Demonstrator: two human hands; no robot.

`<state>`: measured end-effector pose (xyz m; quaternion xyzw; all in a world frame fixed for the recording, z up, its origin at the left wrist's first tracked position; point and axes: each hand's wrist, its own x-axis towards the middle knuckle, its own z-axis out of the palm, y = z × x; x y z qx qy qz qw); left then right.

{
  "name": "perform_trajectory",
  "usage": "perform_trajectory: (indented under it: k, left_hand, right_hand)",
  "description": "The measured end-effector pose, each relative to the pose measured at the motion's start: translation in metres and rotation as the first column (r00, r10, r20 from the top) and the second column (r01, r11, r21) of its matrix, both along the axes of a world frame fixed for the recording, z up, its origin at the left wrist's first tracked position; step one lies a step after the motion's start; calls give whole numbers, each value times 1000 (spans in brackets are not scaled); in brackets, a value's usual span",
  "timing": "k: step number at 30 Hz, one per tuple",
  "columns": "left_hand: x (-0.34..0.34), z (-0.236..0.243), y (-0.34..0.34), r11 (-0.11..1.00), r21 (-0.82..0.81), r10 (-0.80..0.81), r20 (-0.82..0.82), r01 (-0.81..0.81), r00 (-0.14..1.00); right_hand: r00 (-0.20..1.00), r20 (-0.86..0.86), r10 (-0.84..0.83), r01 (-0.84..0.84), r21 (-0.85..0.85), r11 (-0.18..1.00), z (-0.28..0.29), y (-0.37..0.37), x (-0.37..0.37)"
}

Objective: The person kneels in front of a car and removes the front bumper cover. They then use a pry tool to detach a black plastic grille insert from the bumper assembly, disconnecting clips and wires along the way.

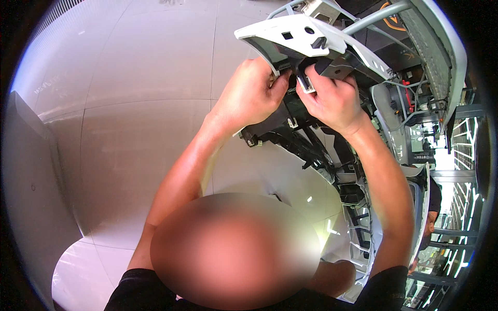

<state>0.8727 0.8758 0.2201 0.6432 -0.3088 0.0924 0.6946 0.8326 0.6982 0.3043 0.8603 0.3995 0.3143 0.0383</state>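
Observation:
A white panel (298, 33) with square and round holes spans the top of the view, with black plastic parts (332, 67) under it. My left hand (251, 96) is closed at the panel's lower left edge, thumb and curled fingers pressed together there. What lies between those fingertips is mostly hidden. Just to the right, my right hand (334, 101) is closed around the black plastic, its fingertips out of sight beneath it. A small black clip-like piece with a pale end (306, 84) shows beside the right thumb.
Behind the panel is a grey tubular frame (378, 18). A vehicle body with black trim and wiring (327, 155) runs down the right side. Pale tiles (140, 129) cover the floor; a grey block (36, 197) stands at left. Another person's arm (431, 223) shows at far right.

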Motion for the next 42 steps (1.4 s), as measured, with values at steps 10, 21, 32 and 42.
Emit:
perform_trajectory:
  k: [10, 21, 32, 42]
  left_hand:
    - [-3, -4, 3, 997, 77, 18, 11, -19, 1000]
    - [-24, 15, 9, 985, -174, -6, -117, -15, 993]
    - [-13, 5, 30, 990, -113, 77, -92, -87, 993]
    - [12, -81, 7, 986, 16, -157, -200, 163, 967]
  right_hand:
    - [990, -109, -90, 92, 14, 996, 1, 5, -5]
    - [971, -107, -216, 235, 219, 947, -13, 5, -6]
    - [897, -384, -219, 437, 698, 567, -87, 3, -79]
    - [538, -747, -389, 803, 315, 506, -206, -45, -141]
